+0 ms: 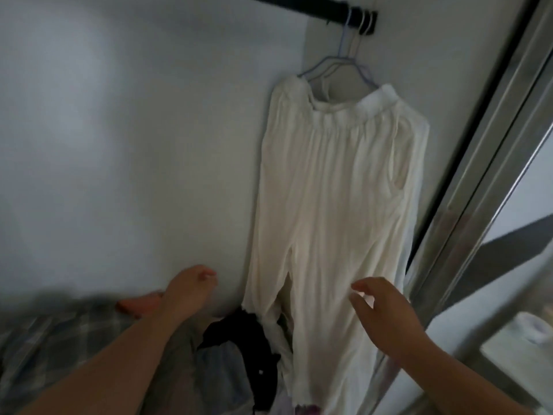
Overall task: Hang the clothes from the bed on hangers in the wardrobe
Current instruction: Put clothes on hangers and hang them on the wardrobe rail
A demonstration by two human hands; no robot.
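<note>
Cream wide-leg trousers point(335, 187) hang by the waistband from a thin light-blue hanger point(344, 59) on the black wardrobe rail point(323, 7), beside a second pale hanger. My right hand point(386, 316) is open, fingers spread, just in front of the trousers' lower right leg; contact is unclear. My left hand point(185, 292) is open too, low and left of the trousers near the back wall, holding nothing. Below lie a black garment point(239, 336), a pale blue one point(221, 375) and plaid cloth point(59, 339).
The white back wall of the wardrobe point(119, 145) fills the left. A metal sliding-door frame point(484, 175) runs diagonally down the right, with mirror or glass beyond it. The rail's end bracket point(363, 20) sits at the side wall.
</note>
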